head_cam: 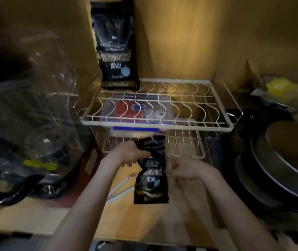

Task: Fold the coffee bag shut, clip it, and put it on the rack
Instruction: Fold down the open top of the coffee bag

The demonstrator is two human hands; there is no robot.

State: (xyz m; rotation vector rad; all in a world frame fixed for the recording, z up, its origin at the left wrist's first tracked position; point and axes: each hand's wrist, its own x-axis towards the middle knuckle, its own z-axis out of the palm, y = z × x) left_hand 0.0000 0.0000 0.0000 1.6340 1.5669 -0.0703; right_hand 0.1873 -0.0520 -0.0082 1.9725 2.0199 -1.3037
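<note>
A black coffee bag (pixel 151 182) stands on the wooden counter in front of the white wire rack (pixel 217 104). My left hand (pixel 128 153) grips the bag's crumpled upper part. My right hand (pixel 186 169) hovers just right of the bag, blurred, fingers loosely curled, with nothing visible in it. A second, taller black coffee bag (pixel 117 48) stands upright on the rack's top tier at its back left corner. No clip is visible.
A clear plastic box (pixel 137 109) with red and white items sits under the rack's top tier. Clear plastic containers (pixel 36 98) stand at left, stacked dark pans (pixel 280 167) at right, a yellow item (pixel 278 86) behind them. White sticks (pixel 121 191) lie on the counter.
</note>
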